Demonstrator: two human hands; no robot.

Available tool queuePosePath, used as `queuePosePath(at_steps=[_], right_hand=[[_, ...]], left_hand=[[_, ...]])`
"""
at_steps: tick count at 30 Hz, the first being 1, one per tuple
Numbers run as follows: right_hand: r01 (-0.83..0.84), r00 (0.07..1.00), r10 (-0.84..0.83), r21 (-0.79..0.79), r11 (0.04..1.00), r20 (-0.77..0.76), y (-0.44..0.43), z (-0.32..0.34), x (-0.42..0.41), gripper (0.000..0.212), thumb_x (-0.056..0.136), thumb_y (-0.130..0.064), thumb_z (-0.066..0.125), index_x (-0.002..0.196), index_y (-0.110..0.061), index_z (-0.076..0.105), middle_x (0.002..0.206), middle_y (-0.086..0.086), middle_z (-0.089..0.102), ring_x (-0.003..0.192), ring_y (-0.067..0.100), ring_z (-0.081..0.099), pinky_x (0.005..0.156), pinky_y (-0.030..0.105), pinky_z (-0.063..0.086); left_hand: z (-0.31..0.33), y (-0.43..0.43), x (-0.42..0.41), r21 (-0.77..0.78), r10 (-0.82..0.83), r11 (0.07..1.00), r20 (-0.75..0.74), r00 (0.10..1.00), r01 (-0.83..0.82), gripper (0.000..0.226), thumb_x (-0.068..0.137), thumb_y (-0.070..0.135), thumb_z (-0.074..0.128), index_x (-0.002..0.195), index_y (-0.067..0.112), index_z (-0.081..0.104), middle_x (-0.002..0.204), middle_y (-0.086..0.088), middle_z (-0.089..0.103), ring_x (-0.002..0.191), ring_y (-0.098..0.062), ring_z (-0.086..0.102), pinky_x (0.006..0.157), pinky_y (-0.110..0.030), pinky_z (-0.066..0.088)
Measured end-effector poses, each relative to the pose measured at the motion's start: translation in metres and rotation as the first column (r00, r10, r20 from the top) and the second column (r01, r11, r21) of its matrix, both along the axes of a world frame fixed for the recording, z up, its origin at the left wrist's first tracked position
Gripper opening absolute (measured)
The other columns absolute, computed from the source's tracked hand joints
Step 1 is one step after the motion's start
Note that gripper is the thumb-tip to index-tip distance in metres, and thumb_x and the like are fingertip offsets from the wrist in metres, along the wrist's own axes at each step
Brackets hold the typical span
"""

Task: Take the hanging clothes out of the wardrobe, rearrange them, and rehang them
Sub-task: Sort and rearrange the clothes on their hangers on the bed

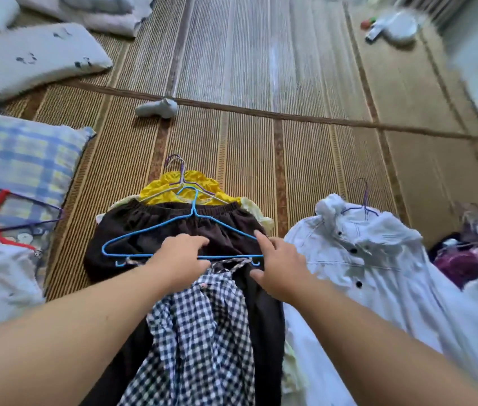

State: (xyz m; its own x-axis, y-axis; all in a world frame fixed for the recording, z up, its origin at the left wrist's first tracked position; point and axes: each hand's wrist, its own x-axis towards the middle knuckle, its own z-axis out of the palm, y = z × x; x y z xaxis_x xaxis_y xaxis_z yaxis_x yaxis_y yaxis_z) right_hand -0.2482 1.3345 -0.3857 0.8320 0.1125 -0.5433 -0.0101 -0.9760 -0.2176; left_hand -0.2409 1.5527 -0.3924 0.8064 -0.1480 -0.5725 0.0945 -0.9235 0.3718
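A blue wire hanger (155, 227) lies on a dark brown garment (114, 244) spread on the woven mat. A black-and-white checked garment (199, 332) hangs from it by thin straps and trails toward me. My left hand (179, 259) covers the middle of the hanger's lower bar, fingers curled over it. My right hand (278, 268) is at the hanger's right end, its index finger straight and touching the wire, thumb spread below near the strap. A yellow garment (167, 187) on pale hangers lies under the brown one.
A white buttoned shirt (363, 273) on a purple hanger lies to the right, with a purple garment pile (466, 259) beyond it. Pillows (21, 159) and clothes on red and purple hangers lie at the left. A white sock (158, 108) rests on the mat (319, 171) further ahead.
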Motion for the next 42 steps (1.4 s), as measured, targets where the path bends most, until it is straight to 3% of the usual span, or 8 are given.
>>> queuePosePath(at_steps=[4, 7, 10, 15, 24, 34, 42], right_hand=[[0.148, 0.982, -0.151, 0.037, 0.988, 0.11, -0.015, 0.072, -0.031, 0.081, 0.084, -0.048, 0.054, 0.148, -0.037, 0.006, 0.14, -0.001, 0.036, 0.128, 0.026, 0.033, 0.103, 0.048, 0.031], [0.239, 0.958, -0.243, 0.04, 0.97, 0.154, -0.033, 0.117, -0.062, 0.079, 0.086, -0.049, 0.051, 0.149, -0.035, 0.006, 0.146, 0.0, 0.029, 0.133, 0.026, 0.028, 0.107, 0.047, 0.025], [0.332, 0.923, -0.331, 0.03, 0.943, 0.197, -0.069, 0.162, -0.096, 0.074, 0.087, -0.05, 0.048, 0.149, -0.036, 0.009, 0.149, -0.001, 0.025, 0.136, 0.022, 0.024, 0.109, 0.046, 0.021], [0.546, 0.811, -0.53, 0.002, 0.837, 0.25, -0.151, 0.231, -0.153, 0.072, 0.089, -0.05, 0.048, 0.149, -0.033, 0.013, 0.152, 0.002, 0.02, 0.137, 0.024, 0.022, 0.11, 0.045, 0.022], [0.696, 0.644, -0.666, 0.071, 0.714, 0.377, -0.286, 0.284, -0.273, 0.059, 0.087, -0.047, 0.049, 0.142, -0.037, 0.031, 0.151, 0.0, 0.025, 0.137, 0.023, 0.026, 0.109, 0.044, 0.025], [0.67, 0.681, -0.643, 0.056, 0.74, 0.35, -0.475, 0.307, -0.396, 0.06, 0.087, -0.046, 0.052, 0.142, -0.036, 0.032, 0.148, -0.001, 0.028, 0.135, 0.02, 0.032, 0.105, 0.038, 0.031], [0.651, 0.689, -0.624, 0.062, 0.756, 0.368, -0.554, 0.307, -0.409, 0.06, 0.086, -0.049, 0.05, 0.142, -0.037, 0.033, 0.148, -0.005, 0.029, 0.132, 0.018, 0.035, 0.106, 0.036, 0.031]], left_hand=[[0.072, -0.056, -0.023, -0.125, -0.088, 0.988, 0.063, 0.994, 0.096, 0.056, 0.087, 0.042, 0.056, 0.14, 0.03, 0.041, 0.138, -0.002, 0.046, 0.129, -0.026, 0.04, 0.108, -0.038, 0.034], [0.124, -0.099, -0.036, -0.175, -0.205, 0.957, 0.155, 0.966, 0.231, 0.054, 0.084, 0.042, 0.057, 0.136, 0.031, 0.046, 0.134, 0.002, 0.049, 0.128, -0.024, 0.042, 0.105, -0.039, 0.037], [0.167, -0.133, -0.041, -0.131, -0.361, 0.909, 0.23, 0.904, 0.396, 0.057, 0.085, 0.044, 0.056, 0.139, 0.033, 0.042, 0.135, 0.001, 0.047, 0.127, -0.024, 0.041, 0.105, -0.039, 0.037], [0.225, -0.192, -0.056, -0.077, -0.492, 0.839, 0.316, 0.811, 0.539, 0.058, 0.088, 0.048, 0.053, 0.142, 0.033, 0.036, 0.136, 0.0, 0.045, 0.126, -0.025, 0.041, 0.103, -0.038, 0.038], [0.281, -0.329, -0.12, 0.013, -0.645, 0.7, 0.439, 0.625, 0.714, 0.053, 0.086, 0.052, 0.052, 0.136, 0.041, 0.041, 0.141, 0.005, 0.045, 0.123, -0.021, 0.047, 0.099, -0.039, 0.043], [0.285, -0.513, -0.232, -0.052, -0.588, 0.747, 0.414, 0.695, 0.663, 0.053, 0.09, 0.047, 0.053, 0.139, 0.033, 0.04, 0.138, -0.001, 0.045, 0.122, -0.021, 0.046, 0.095, -0.034, 0.044], [0.282, -0.591, -0.254, -0.095, -0.557, 0.763, 0.406, 0.725, 0.639, 0.055, 0.088, 0.049, 0.054, 0.139, 0.035, 0.04, 0.138, 0.002, 0.044, 0.122, -0.019, 0.046, 0.099, -0.041, 0.044]])
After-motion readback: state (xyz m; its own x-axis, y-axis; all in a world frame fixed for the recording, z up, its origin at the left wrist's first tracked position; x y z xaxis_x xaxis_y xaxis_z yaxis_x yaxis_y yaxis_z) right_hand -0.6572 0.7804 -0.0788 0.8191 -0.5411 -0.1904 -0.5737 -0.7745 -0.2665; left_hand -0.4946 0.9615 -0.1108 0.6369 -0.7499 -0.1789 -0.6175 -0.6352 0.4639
